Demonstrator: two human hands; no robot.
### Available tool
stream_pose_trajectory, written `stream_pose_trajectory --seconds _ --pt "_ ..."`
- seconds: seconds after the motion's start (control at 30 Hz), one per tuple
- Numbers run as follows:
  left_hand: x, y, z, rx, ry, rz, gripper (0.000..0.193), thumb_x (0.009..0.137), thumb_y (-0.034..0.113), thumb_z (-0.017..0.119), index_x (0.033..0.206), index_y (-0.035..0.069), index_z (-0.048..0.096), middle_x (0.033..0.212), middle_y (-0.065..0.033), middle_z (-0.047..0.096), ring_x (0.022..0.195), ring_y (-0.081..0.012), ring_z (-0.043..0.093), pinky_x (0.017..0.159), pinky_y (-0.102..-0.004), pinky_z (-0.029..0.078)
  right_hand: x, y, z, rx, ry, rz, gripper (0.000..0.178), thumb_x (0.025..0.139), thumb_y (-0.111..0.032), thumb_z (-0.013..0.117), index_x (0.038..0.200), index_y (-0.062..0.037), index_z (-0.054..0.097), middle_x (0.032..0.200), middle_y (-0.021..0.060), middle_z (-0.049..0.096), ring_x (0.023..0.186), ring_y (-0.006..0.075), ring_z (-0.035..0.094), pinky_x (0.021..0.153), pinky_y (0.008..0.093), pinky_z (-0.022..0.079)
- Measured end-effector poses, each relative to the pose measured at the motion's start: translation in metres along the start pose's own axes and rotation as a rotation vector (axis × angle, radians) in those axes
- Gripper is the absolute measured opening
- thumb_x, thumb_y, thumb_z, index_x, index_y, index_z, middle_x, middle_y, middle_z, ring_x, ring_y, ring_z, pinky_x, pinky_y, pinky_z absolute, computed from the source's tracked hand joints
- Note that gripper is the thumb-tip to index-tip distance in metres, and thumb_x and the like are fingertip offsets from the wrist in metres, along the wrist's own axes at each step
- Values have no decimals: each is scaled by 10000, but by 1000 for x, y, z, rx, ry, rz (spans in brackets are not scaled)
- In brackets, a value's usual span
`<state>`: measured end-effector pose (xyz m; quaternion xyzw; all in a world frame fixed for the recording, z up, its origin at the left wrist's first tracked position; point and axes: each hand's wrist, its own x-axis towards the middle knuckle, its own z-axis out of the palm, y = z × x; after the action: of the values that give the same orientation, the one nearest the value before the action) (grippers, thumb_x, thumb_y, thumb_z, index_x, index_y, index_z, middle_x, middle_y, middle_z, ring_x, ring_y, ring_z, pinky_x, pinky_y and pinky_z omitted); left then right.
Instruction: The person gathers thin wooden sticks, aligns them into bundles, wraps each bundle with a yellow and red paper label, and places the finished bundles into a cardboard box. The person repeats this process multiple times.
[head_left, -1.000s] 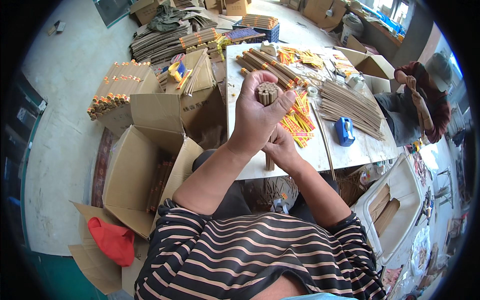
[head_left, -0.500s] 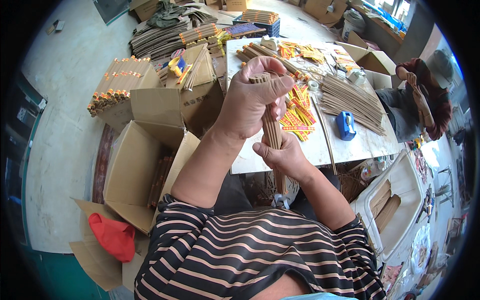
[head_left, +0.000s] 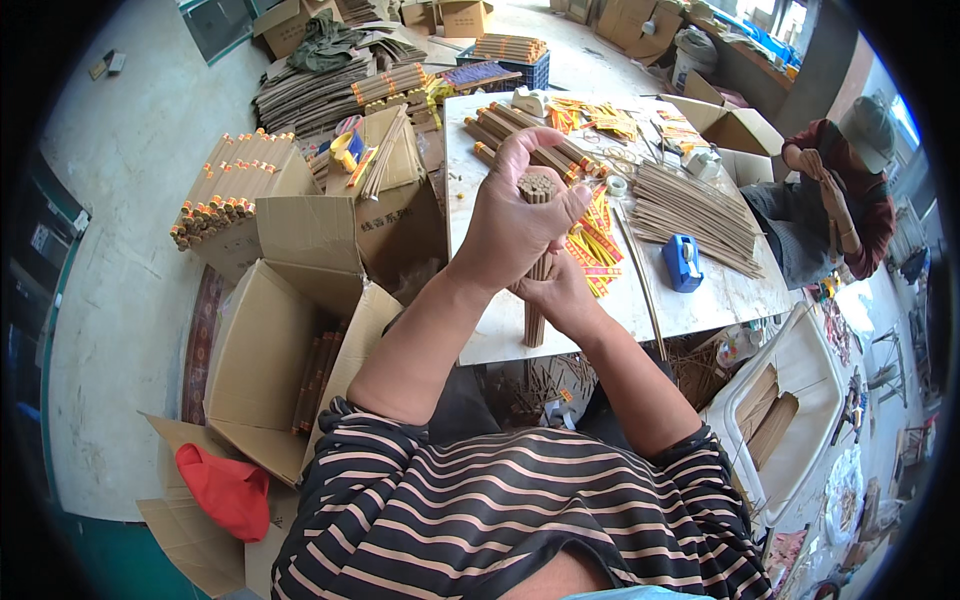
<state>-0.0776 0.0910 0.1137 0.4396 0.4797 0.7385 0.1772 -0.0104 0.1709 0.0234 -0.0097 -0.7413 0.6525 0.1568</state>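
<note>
A tight bundle of thin brown incense sticks [head_left: 535, 328] stands nearly upright before me, over the near edge of the table. Around its upper part my left hand [head_left: 510, 225] is closed, thumb and forefinger circling just below the even stick ends. My right hand [head_left: 565, 293] grips the same bundle lower down, close under the left. Just beyond my hands lie red and yellow paper bands [head_left: 597, 245] in a loose pile. Loose incense sticks [head_left: 690, 215] are spread to the right of them, with a blue tape dispenser [head_left: 683, 263] nearer me.
Finished banded bundles [head_left: 490, 125] lie on the white table [head_left: 725, 300]. Open cartons [head_left: 285, 350] stand at my left, beside a stack of banded bundles [head_left: 235, 180] and a red cloth [head_left: 225, 490]. A white bin [head_left: 790, 400] is at my right; a co-worker [head_left: 830, 190] sits beyond.
The bundle has straightened, and its lower end has risen from near my lap to the table's edge. My right hand has come up closer to the left.
</note>
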Motion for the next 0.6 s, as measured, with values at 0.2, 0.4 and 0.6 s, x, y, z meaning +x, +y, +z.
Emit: stream_pose_trajectory --seconds 0.2,0.4,0.6 --pt "-11 8 1 3 8 64 627 783 113 693 1262 -7 306 641 7 509 513 -27 454 469 -170 389 -8 -6 9 -10 74 -155 215 804 -105 643 979 -14 558 876 56 615 833 102 565 740 259 464" --pt "-16 -5 -1 34 58 35 617 765 67 704 1240 -39 326 600 37 480 488 -33 466 464 -171 406 0 2 7 50 40 -106 248 797 -71 634 1018 -5 544 898 40 610 848 88 546 755 255 456" --pt "-18 -21 -5 -21 78 -82 402 783 126 697 1092 17 464 658 28 507 519 -33 465 465 -181 401 7 13 8 80 54 -63 240 785 -63 636 995 10 545 869 34 605 822 90 559 719 246 460"
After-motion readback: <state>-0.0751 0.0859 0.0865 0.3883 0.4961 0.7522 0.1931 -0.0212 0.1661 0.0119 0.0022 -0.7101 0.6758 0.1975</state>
